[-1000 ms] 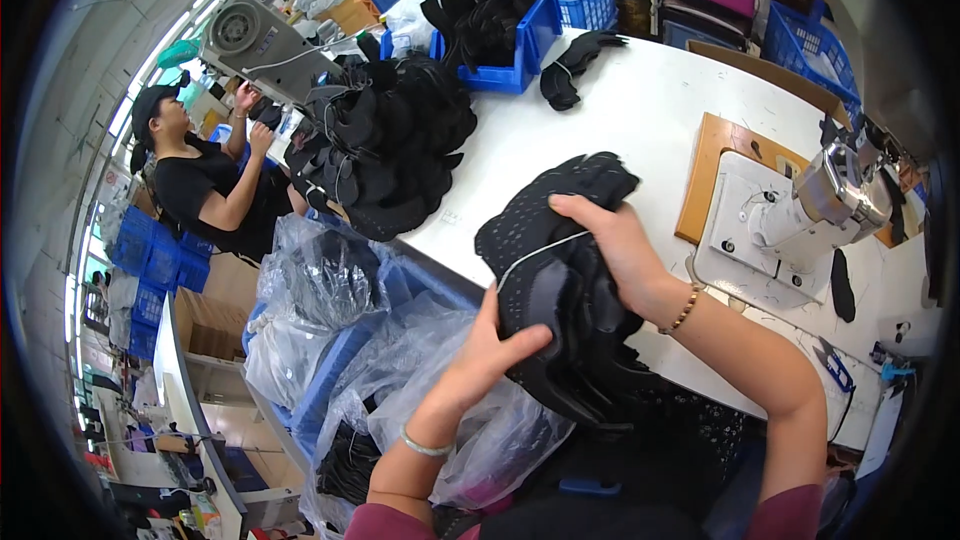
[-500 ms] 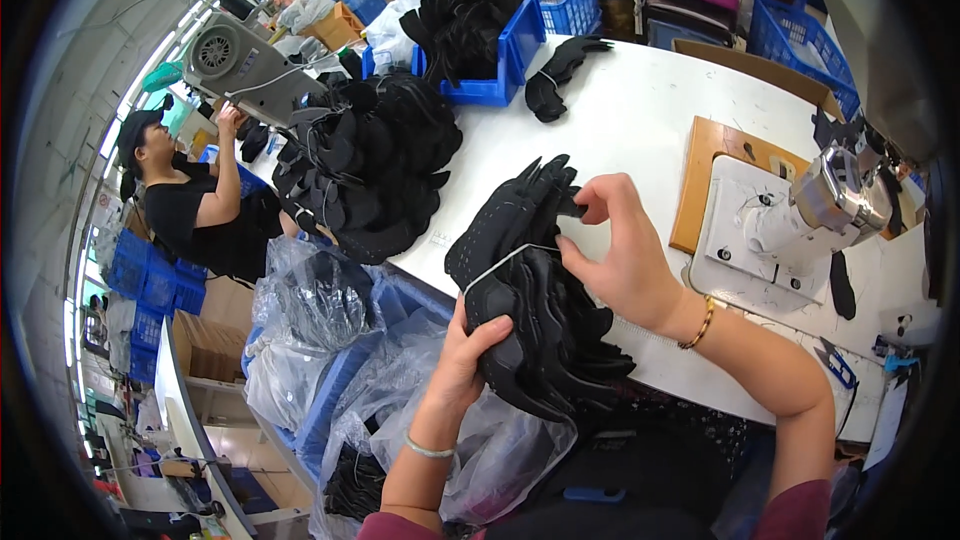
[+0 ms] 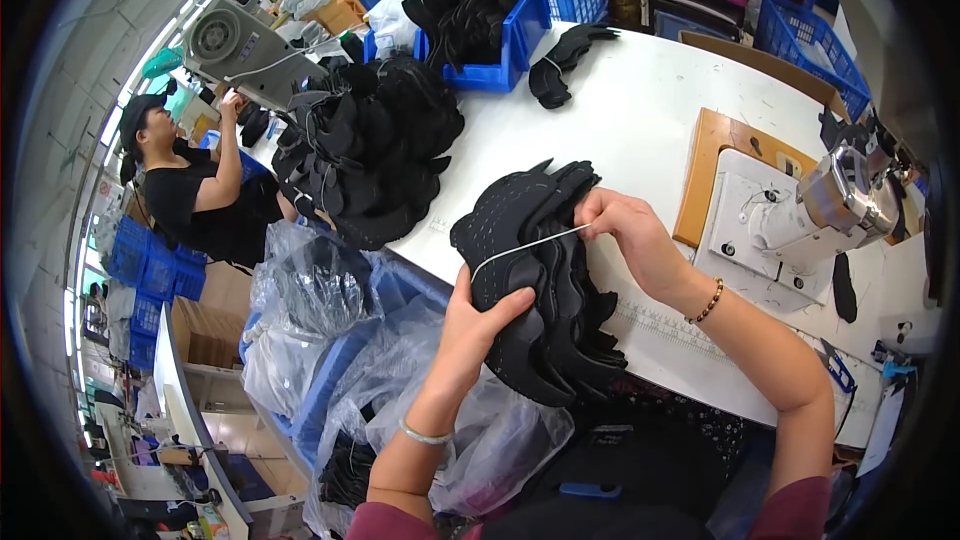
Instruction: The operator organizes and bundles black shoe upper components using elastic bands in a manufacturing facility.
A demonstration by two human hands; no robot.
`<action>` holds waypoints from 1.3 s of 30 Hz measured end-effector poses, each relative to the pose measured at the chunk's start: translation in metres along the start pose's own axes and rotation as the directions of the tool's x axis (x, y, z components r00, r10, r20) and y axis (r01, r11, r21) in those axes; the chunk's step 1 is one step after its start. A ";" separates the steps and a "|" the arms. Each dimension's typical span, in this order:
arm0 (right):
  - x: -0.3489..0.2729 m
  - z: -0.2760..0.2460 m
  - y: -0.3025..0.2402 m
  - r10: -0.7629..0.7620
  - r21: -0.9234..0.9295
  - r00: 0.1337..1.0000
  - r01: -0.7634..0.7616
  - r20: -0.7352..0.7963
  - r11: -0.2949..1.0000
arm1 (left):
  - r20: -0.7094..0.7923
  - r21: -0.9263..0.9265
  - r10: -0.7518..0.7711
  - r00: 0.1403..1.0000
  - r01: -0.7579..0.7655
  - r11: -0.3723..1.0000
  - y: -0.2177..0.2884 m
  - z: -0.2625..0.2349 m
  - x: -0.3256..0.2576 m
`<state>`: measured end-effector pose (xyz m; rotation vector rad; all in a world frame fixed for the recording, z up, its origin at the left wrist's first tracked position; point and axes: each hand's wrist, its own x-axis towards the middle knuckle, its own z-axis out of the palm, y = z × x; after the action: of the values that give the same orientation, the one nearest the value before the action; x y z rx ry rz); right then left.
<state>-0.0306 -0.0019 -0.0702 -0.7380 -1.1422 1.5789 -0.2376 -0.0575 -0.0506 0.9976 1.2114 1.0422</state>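
A thick bundle of black stitched fabric pieces [image 3: 535, 280] is held upright over the table's near edge. My left hand [image 3: 483, 325] grips its lower left side, thumb across the front and the other fingers hidden behind. Around the bundle runs a thin white tie [image 3: 522, 246], slanting over the front pieces. Its right end is pinched between the fingertips of my right hand [image 3: 625, 230], which draws it taut to the right of the bundle.
A big heap of similar black pieces [image 3: 375, 155] lies left on the white table [image 3: 640, 110]. Behind it stands a filled blue bin [image 3: 510, 55]. A sewing machine [image 3: 800, 215] is at right. Clear plastic bags [image 3: 410, 420] hang below left. A co-worker [image 3: 195, 180] works at far left.
My right hand has gone from the bundle's upper right edge to pinching the tie, pulling it out straight. My left hand and the bundle have shifted slightly.
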 end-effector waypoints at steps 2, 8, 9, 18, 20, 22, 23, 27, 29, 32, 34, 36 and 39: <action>-0.007 0.006 -0.008 -0.027 0.021 0.998 0.025 0.060 0.999 | -0.008 -0.001 -0.021 1.000 0.021 1.000 -0.002 -0.003 0.005; -0.025 0.000 -0.027 0.073 -0.662 0.985 0.049 0.155 0.748 | -0.029 -0.025 0.018 0.999 -0.018 1.000 -0.009 -0.005 0.011; -0.028 -0.002 -0.028 0.316 -0.645 0.948 -0.259 -0.029 0.719 | -0.038 -0.032 0.013 0.999 -0.014 0.999 -0.007 -0.004 0.009; -0.049 0.005 -0.014 -0.239 -0.808 0.971 0.158 0.023 0.567 | -0.007 -0.152 -0.049 0.999 0.048 0.987 -0.009 -0.005 0.008; -0.062 0.011 -0.024 -0.381 -0.876 0.920 0.257 0.092 0.408 | -0.006 -0.163 -0.041 0.999 0.039 0.986 -0.006 -0.004 0.003; -0.090 0.025 -0.044 -0.254 -0.874 0.966 0.172 0.058 0.454 | 0.018 -0.178 -0.035 0.999 0.038 0.983 -0.006 -0.002 0.001; -0.106 0.027 -0.055 -0.258 -0.883 0.965 0.154 0.039 0.444 | 0.035 -0.207 -0.061 0.998 0.067 0.976 -0.006 -0.002 0.001; -0.168 0.011 -0.078 -0.071 -0.996 0.994 -0.085 -0.083 -0.024 | 0.072 -0.276 -0.143 0.987 0.157 0.948 -0.018 -0.004 0.003; -0.207 -0.001 -0.081 -0.014 -0.950 0.950 -0.313 -0.313 0.007 | 0.151 -0.350 -0.087 0.985 0.135 0.927 -0.017 -0.008 -0.006; -0.255 -0.024 -0.067 -0.443 -0.777 0.744 -0.611 -0.500 -0.149 | 0.247 -0.454 -0.111 0.963 0.216 0.864 -0.007 -0.004 -0.021; -0.290 -0.036 -0.058 -0.535 -0.656 0.667 -0.712 -0.520 -0.251 | 0.296 -0.443 -0.123 0.947 0.250 0.861 -0.004 0.004 -0.024; -0.312 -0.045 -0.044 -0.557 -0.593 0.625 -0.758 -0.546 -0.270 | 0.326 -0.414 -0.123 0.937 0.258 0.873 -0.007 0.017 -0.023; -0.329 -0.060 -0.034 -0.617 -0.591 0.583 -0.775 -0.529 -0.224 | 0.363 -0.368 -0.137 0.922 0.277 0.888 -0.018 0.030 -0.023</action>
<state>0.1350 -0.2942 -0.0862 -2.4956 -1.3329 -0.5089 -0.2072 -0.0855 -0.0604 0.6551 0.7584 0.8691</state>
